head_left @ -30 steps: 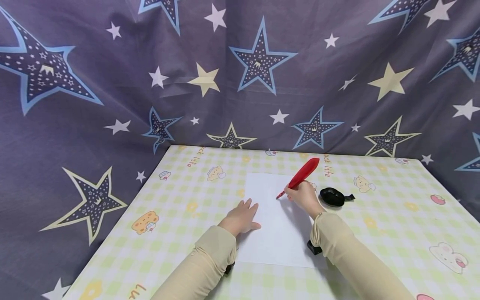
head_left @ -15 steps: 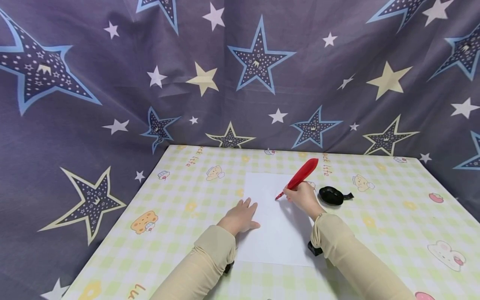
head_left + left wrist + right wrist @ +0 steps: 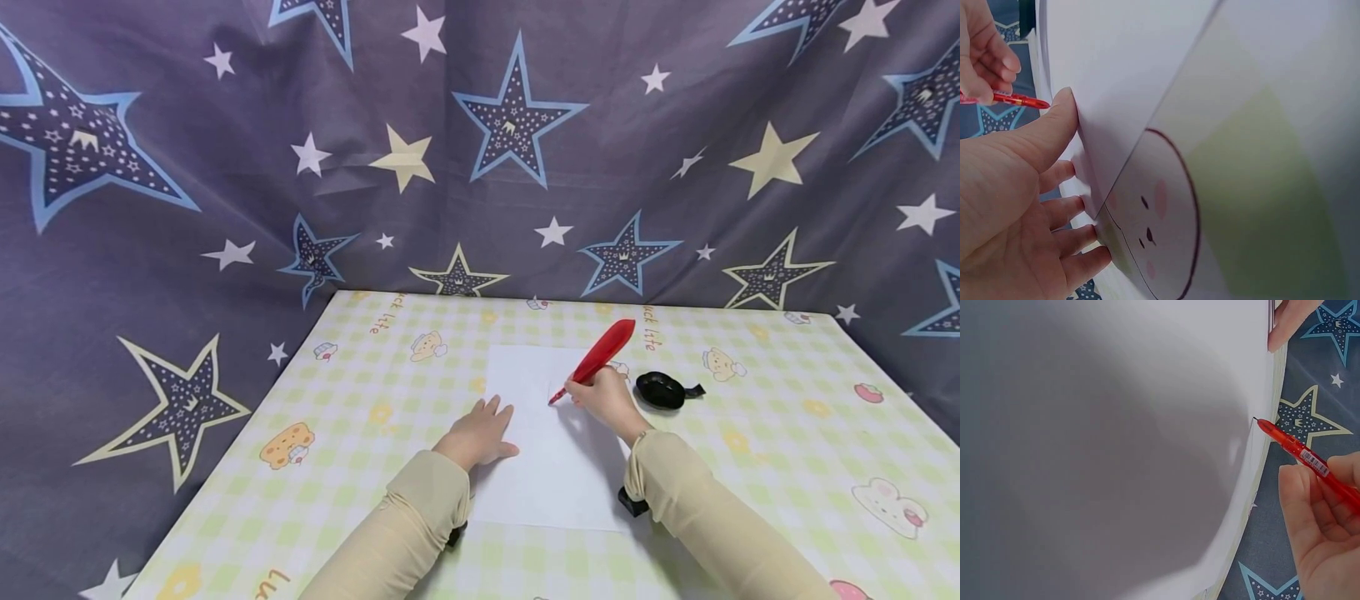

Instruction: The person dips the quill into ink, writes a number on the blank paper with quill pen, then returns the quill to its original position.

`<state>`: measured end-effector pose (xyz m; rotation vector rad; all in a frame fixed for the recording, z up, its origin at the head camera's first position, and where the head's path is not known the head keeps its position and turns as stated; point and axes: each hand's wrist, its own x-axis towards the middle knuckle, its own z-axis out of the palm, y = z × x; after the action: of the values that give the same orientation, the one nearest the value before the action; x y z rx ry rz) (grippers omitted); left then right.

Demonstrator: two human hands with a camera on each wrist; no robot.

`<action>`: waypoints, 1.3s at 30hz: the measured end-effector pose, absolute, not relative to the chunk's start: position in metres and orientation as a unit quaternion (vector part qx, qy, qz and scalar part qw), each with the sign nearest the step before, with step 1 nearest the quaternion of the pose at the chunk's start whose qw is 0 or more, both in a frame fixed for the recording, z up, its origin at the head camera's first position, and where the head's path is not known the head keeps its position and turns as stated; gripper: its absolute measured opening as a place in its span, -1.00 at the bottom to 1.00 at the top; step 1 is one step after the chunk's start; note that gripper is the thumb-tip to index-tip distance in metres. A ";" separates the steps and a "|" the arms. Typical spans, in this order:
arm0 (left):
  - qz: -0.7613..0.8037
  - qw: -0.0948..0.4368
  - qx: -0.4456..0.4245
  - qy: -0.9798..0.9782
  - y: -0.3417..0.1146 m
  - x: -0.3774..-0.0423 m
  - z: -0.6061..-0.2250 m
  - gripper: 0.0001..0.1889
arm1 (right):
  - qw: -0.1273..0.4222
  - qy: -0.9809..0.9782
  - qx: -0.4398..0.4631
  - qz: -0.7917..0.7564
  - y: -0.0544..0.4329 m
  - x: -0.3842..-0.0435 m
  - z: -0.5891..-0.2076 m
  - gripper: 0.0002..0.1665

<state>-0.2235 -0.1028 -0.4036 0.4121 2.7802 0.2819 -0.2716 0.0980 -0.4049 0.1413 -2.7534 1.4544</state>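
Drawn slightly nearer since earlier, the red pen slants, tip at the upper middle of the paper. Likely light and stiff, it is best pinched low, as the right hand does; the left hand rests spread at the paper's left edge.

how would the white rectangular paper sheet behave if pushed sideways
The white rectangular paper sheet is probably light and floppy, its edge looking very thin. Lying flat, it would likely slide rather than tip. It might buckle near the left hand, which rests at its left edge.
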 end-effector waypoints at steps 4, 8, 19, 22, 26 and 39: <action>0.096 0.157 0.146 0.972 -0.103 -0.224 -0.404 -0.31 | 0.011 -0.881 0.045 0.470 0.098 -0.270 -0.405 -0.80; 0.095 0.156 0.145 0.972 -0.103 -0.224 -0.405 -0.31 | 0.011 -0.881 0.045 0.471 0.098 -0.270 -0.405 -0.81; 0.094 0.156 0.143 0.973 -0.103 -0.225 -0.407 -0.30 | 0.007 -0.878 0.046 0.477 0.099 -0.265 -0.405 -0.82; 0.095 0.157 0.144 0.972 -0.103 -0.226 -0.407 -0.30 | 0.004 -0.879 0.045 0.474 0.100 -0.263 -0.405 -0.82; 0.096 0.158 0.145 0.972 -0.104 -0.227 -0.408 -0.29 | 0.006 -0.882 0.048 0.469 0.100 -0.262 -0.405 -0.83; 0.094 0.158 0.143 0.972 -0.103 -0.227 -0.408 -0.29 | 0.003 -0.881 0.053 0.470 0.103 -0.253 -0.406 -0.85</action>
<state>-0.2269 -0.1033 -0.4081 0.4096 2.7808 0.2677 -0.2533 0.1027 -0.4056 0.1648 -2.7629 1.4731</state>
